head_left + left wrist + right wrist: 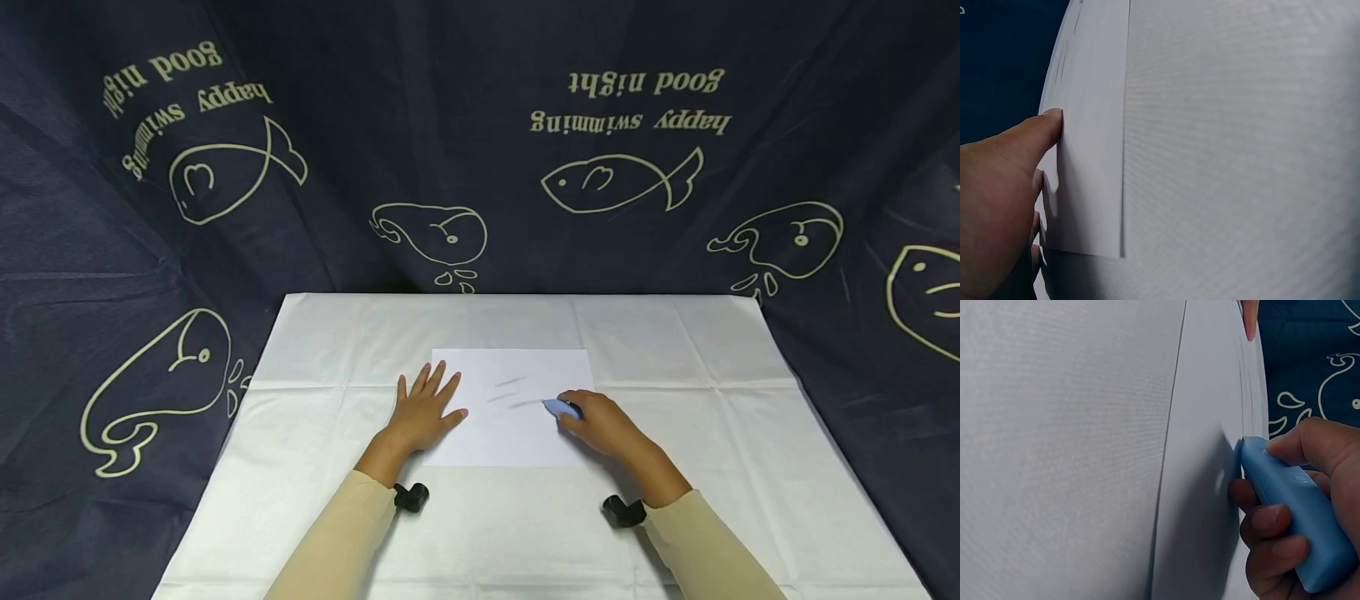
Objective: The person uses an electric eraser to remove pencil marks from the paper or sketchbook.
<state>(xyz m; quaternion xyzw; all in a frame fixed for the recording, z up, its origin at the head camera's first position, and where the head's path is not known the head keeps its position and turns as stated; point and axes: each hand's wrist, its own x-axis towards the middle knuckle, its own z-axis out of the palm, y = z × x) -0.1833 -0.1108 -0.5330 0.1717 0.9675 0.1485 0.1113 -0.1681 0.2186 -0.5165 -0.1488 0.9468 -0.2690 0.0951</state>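
A white sheet of paper point(502, 442) lies on the white-covered table. Several faint grey strokes point(510, 382) slant across its middle. My left hand point(423, 417) rests with fingers spread over the sheet's left edge, the thumb on the paper. Near the right edge, my right hand point(606, 423) grips a chunky light-blue plastic tool point(1297, 515) with a narrow tip; its exact kind is unclear. In the right wrist view the thumb presses on top near its front end, with the fingers curled beneath. The tip is at the paper, by the right end of the lowest stroke.
A creased white cloth point(360, 333) covers the table. Behind and beside it hangs a dark blue curtain point(480, 125) printed with fish, whales and lettering. Black wrist cameras point(411, 497) are strapped at both sleeves.
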